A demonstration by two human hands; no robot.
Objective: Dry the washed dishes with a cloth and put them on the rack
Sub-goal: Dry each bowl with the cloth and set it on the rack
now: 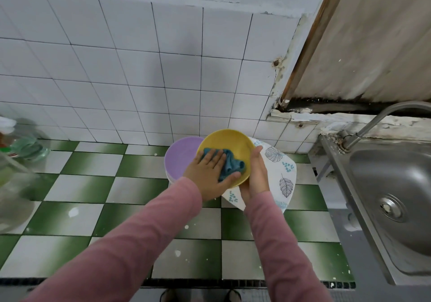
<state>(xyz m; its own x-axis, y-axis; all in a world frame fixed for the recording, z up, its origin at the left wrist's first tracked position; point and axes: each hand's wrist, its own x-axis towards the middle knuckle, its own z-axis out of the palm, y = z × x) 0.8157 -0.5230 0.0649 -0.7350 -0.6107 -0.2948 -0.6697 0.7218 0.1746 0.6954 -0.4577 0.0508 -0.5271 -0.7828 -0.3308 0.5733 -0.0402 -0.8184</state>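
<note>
Yellow round plastic bowl (pixel 229 145): up off the counter, tilted with its hollow toward the head camera, between the two hands, right of centre in view. Above the far part of the green-and-white checked tile counter (pixel 140 192). In front of a purple round plastic plate (pixel 179 157) on its left and a white plate with grey and teal leaf print (pixel 281 173) on its right. Overlaps both; contact with either not clear.

Crumpled teal cloth (pixel 233 165) inside the hollow, across its lower half.

Left hand (pixel 210 173): flat on the cloth, fingers straight and close together, pressing it against the bowl's inner face. Thumb stretched along the lower edge of the cloth, near the bowl's lower rim. Nothing gripped.

Right hand (pixel 256 175): clasps the bowl at its right rim, thumb lying up along the rim's edge, fingers out of sight behind the bowl. In front of the leaf-print plate.

Hands close together, parted only by the lower right arc of the bowl. Pink long sleeves (pixel 140 243) on both arms.

Stainless steel sink (pixel 391 185) at the right end of the counter, curved metal tap (pixel 382 117) over it. White square-tiled wall (pixel 140 68) behind. Clear plastic bottle (pixel 25 145), blurred, at far left.
</note>
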